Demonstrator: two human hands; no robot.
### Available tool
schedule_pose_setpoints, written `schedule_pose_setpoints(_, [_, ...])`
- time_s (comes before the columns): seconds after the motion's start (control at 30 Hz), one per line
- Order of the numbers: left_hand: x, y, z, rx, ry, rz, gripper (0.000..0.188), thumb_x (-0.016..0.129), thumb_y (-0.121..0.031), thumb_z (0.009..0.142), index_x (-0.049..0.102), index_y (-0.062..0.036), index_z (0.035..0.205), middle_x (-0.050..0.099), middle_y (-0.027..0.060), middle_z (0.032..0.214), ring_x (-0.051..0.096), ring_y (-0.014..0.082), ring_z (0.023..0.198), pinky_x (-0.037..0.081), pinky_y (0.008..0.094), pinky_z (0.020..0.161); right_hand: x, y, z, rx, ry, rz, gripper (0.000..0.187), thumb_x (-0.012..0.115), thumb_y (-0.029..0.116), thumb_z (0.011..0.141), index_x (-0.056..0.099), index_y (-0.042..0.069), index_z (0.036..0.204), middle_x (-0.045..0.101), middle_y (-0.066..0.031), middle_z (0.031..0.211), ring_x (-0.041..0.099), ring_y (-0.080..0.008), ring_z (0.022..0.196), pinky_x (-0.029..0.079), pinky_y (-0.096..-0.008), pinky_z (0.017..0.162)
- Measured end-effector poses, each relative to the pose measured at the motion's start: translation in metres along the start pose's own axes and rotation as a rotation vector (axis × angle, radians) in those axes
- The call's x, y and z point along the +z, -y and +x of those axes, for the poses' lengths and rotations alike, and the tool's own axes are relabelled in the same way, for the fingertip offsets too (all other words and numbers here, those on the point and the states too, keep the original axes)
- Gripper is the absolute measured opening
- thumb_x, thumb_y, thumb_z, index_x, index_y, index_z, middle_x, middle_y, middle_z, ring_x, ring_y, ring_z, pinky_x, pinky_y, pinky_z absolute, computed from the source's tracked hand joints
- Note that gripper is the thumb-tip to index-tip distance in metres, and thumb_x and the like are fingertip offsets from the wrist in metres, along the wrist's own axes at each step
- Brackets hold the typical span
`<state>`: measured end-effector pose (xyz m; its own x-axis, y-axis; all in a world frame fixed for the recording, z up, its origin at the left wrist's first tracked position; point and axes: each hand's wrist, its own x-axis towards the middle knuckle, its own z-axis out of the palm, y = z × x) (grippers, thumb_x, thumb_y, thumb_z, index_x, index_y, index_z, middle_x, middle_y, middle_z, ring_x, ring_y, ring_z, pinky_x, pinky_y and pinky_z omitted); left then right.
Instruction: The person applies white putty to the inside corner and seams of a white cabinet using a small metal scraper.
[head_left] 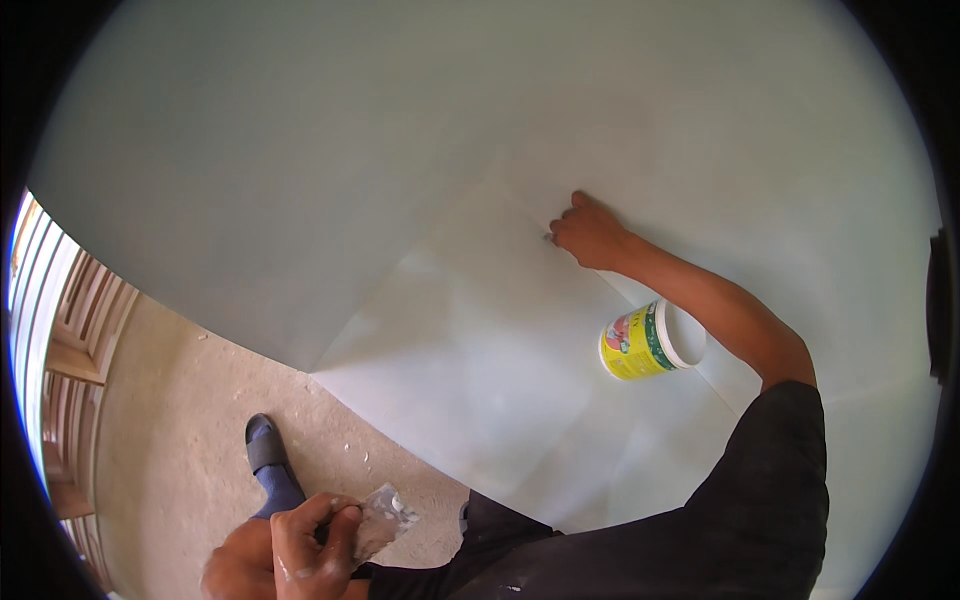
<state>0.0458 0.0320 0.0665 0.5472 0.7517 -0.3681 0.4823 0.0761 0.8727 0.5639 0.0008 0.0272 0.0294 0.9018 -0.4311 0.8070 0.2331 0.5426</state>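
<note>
My left hand, at the lower left, is closed around a putty knife. Its shiny, flat blade carries dabs of white paste, and whitish smears mark my fingers. Out over a large pale panel, my right hand rests with its fingers curled in. A small greyish bit shows at those fingertips; what it belongs to is hidden by the hand. Beside my right forearm is an open white plastic tub with a yellow and green label. The tub's rim faces right, and its inside looks pale.
Thin straight seams run across the panel. Its curved-looking edge borders a concrete floor with white specks. My foot in a dark sandal is on that floor. Brown wooden frames stand at the far left.
</note>
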Motion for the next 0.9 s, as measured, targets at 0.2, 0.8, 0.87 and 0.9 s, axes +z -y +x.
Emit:
schedule_pose_setpoints(0.2, [-0.002, -0.005, -0.001, 0.037, -0.008, 0.001, 0.013, 0.064, -0.004, 0.089, 0.067, 0.0044, 0.08, 0.055, 0.0032, 0.056, 0.049, 0.0068, 0.052, 0.037, 0.0268, 0.049, -0.002, -0.004, -0.004, 0.014, -0.026, -0.032, 0.014, 0.063, 0.003, 0.08, 0.073, 0.013, 0.084, 0.067, -0.0039, 0.09, 0.065, -0.022, 0.088, 0.045, -0.0388, 0.09])
schedule_pose_setpoints(0.8, [-0.003, -0.01, 0.006, 0.055, 0.04, 0.005, 0.012, 0.064, -0.003, 0.088, 0.069, 0.0052, 0.081, 0.057, 0.005, 0.055, 0.051, 0.0084, 0.05, 0.037, 0.0274, 0.049, 0.017, 0.002, -0.021, 0.061, 0.075, 0.122, 0.008, 0.063, 0.006, 0.083, 0.071, 0.004, 0.084, 0.071, -0.0117, 0.09, 0.071, -0.0322, 0.085, 0.056, -0.0457, 0.072])
schedule_pose_setpoints(0.87, [-0.002, -0.01, 0.005, 0.049, 0.017, -0.02, 0.012, 0.064, -0.004, 0.088, 0.069, 0.0051, 0.081, 0.056, 0.0046, 0.055, 0.05, 0.0084, 0.05, 0.037, 0.0279, 0.049, 0.002, 0.002, -0.013, 0.06, 0.121, 0.065, 0.009, 0.063, 0.006, 0.083, 0.071, 0.004, 0.081, 0.071, -0.0115, 0.095, 0.07, -0.0316, 0.087, 0.056, -0.0451, 0.073])
schedule_pose_setpoints(0.9, [-0.001, -0.009, 0.004, 0.048, 0.016, -0.04, 0.012, 0.064, -0.004, 0.088, 0.068, 0.005, 0.081, 0.056, 0.0044, 0.054, 0.049, 0.0084, 0.05, 0.037, 0.0282, 0.049, 0.0, 0.0, -0.008, 0.063, -0.019, 0.061, 0.009, 0.063, 0.006, 0.083, 0.072, 0.004, 0.081, 0.071, -0.011, 0.098, 0.07, -0.031, 0.089, 0.057, -0.0446, 0.073])
